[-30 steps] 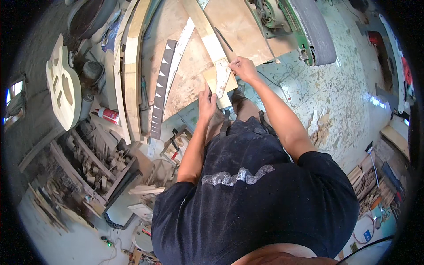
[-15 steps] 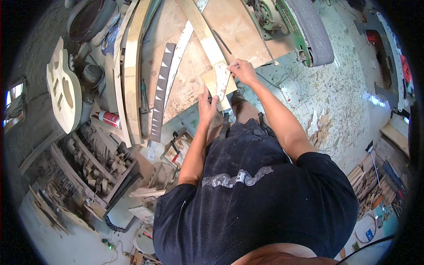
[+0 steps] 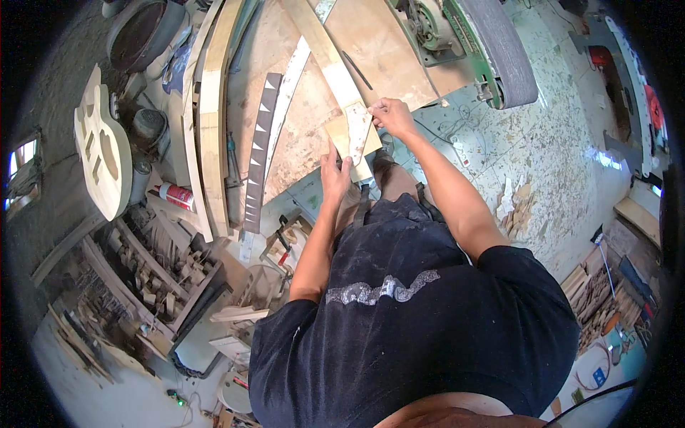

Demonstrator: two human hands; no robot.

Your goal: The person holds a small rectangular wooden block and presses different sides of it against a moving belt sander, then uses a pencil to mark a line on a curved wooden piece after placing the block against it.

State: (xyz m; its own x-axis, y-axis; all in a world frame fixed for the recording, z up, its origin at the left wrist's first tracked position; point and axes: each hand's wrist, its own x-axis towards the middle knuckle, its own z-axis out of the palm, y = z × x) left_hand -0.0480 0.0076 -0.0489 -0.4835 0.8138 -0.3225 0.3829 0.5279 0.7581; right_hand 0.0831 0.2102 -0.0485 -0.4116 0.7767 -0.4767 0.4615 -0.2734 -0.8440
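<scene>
A long pale wooden board (image 3: 321,53) lies on the worktable (image 3: 389,53), its near end by a shorter light board (image 3: 337,131) at the front edge. A white, spotted flat piece (image 3: 357,128) lies on these ends. My left hand (image 3: 335,173) is closed on the left side of the stacked pieces, thumb near the white piece's lower end. My right hand (image 3: 391,117) pinches the white piece's upper right edge. A dark strip with white triangles (image 3: 260,150) and a long white strip (image 3: 285,100) lie to the left.
Curved boards (image 3: 212,121) line the table's left, beside a guitar-body shape (image 3: 103,146) and a glue bottle (image 3: 175,196). A green belt sander (image 3: 492,57) stands back right. Wood scraps (image 3: 160,278) fill a crate lower left; shavings (image 3: 517,207) lie on the floor at right.
My hands hold nearly the same places on the stacked pieces. The surrounding table and items appear slightly shifted in the view, those on the left a little lower.
</scene>
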